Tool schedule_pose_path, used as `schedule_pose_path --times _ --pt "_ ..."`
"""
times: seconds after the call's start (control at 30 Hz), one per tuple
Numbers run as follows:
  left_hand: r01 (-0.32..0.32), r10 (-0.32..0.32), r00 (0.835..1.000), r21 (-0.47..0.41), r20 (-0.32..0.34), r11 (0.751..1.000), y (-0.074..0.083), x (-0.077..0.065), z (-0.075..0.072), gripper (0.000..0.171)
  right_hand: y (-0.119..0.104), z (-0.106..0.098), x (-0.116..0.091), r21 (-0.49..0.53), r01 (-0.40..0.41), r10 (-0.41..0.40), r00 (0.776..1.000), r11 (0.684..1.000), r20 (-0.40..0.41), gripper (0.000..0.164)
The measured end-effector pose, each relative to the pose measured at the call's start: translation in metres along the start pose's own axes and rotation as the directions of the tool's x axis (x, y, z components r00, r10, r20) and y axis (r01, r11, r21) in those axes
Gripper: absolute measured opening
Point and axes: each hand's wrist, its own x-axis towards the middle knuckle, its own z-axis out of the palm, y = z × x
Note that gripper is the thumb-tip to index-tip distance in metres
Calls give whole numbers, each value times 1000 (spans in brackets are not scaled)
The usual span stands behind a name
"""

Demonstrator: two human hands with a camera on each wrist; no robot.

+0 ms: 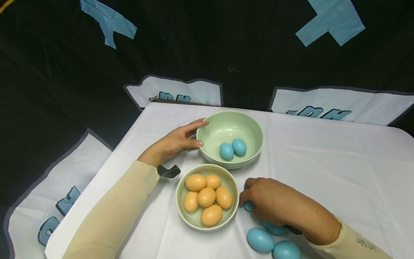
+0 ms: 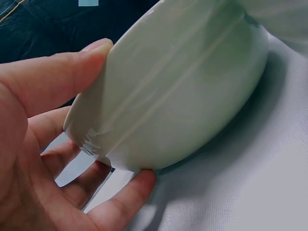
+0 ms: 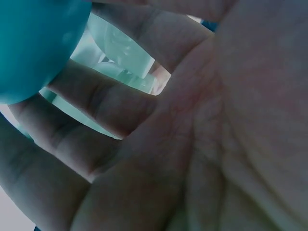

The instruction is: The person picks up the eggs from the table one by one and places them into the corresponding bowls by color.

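My left hand (image 1: 173, 142) holds the larger pale green bowl (image 1: 213, 129) at its left side. In the left wrist view, the thumb lies at the rim and the other fingers spread along the outer wall. Inside that bowl sit two blue eggs (image 1: 239, 146). My right hand (image 1: 273, 199), low over the cloth, grips another blue egg (image 3: 38, 48), mostly covered by the fingers in the head view. Just left of it stands a smaller green bowl (image 1: 181, 212) with several orange eggs (image 1: 206, 197). Three more blue eggs (image 1: 260, 240) lie below the right hand, one partly hidden.
A white cloth (image 1: 326, 158) covers the table. Behind its far edge hangs a dark backdrop (image 1: 194, 43) with blue tape pieces (image 1: 333, 23). White panels with blue lettering (image 1: 339, 104) show along the back and the left side.
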Motion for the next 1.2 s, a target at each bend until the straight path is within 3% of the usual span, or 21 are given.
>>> schedule_pose_path --times 0.27,0.7,0.93,1.2 --pt "-6 6 1000 -5 9 1000 1 0 0 76 4 -8 -4 -4 -25 25 1000 1000 5 37" --pt "-5 5 1000 1 17 1000 1 0 -1 76 19 -24 -11 -21 -16 14 996 1000 -91 35" --pt "3 -3 1000 -5 11 1000 0 -1 0 76 21 -28 -13 -36 -68 64 992 997 -106 37" --pt "7 -7 1000 -10 11 1000 0 0 0 76 22 -35 -16 -57 -83 71 980 995 -188 39"
